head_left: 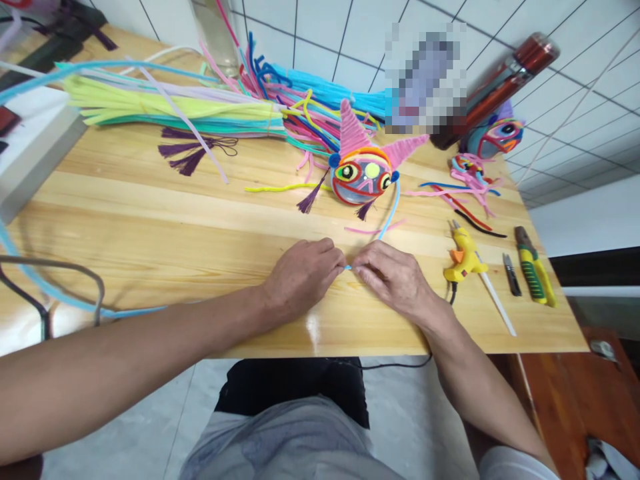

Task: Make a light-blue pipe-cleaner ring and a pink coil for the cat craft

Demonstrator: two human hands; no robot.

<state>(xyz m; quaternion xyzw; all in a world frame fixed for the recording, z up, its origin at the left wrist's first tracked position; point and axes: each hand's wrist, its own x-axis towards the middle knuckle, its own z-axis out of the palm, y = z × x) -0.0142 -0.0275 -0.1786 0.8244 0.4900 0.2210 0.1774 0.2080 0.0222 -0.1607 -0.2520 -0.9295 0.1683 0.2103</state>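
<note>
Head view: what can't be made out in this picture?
All in the head view:
Blue stem: mostly covered by the left hand's and right hand's fingers.
Blue strip: runs behind the left forearm, hiding its end.
Rear figure: partly behind the flask.
Black cord: partly hidden by the right forearm.
Pixelated item: identity lost under blocks.

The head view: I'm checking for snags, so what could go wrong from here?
The right forearm might tug the cord near it and drag the glue gun. The gun's tip lies close to the loose black strip and, if hot, which I can't tell, could stick. The thin blue strip pinched by left hand and right hand might slip.
</note>
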